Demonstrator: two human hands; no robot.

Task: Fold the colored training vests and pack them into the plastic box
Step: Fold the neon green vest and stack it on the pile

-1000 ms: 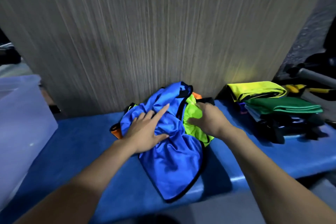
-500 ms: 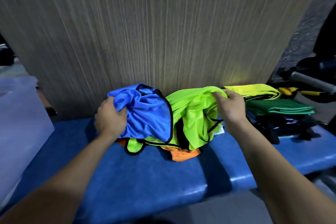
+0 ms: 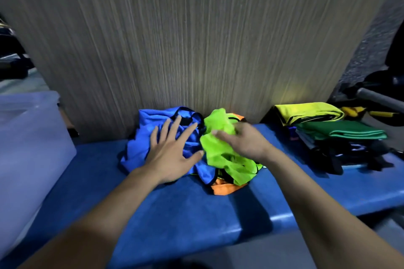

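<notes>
On the counter point(image 3: 153, 214): loose vests, unfolded.
Left hand point(image 3: 172, 155): fingers spread flat on blue vest point(image 3: 144, 137).
Right hand point(image 3: 242, 140): fingers bunching green vest point(image 3: 218, 148).
Folded pile point(image 3: 328, 124): far right, unpacked.
Plastic box point(image 3: 32, 137): left; contents unclear.

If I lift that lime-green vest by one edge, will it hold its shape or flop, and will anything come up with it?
The lime-green vest lies crumpled in soft folds, so it will likely drape limp. Its thin, sheeny fabric looks light and perhaps slippery. It overlaps the blue vest and orange vest, so those may drag along; the left hand, spread on the blue one, could hold it down.
</notes>
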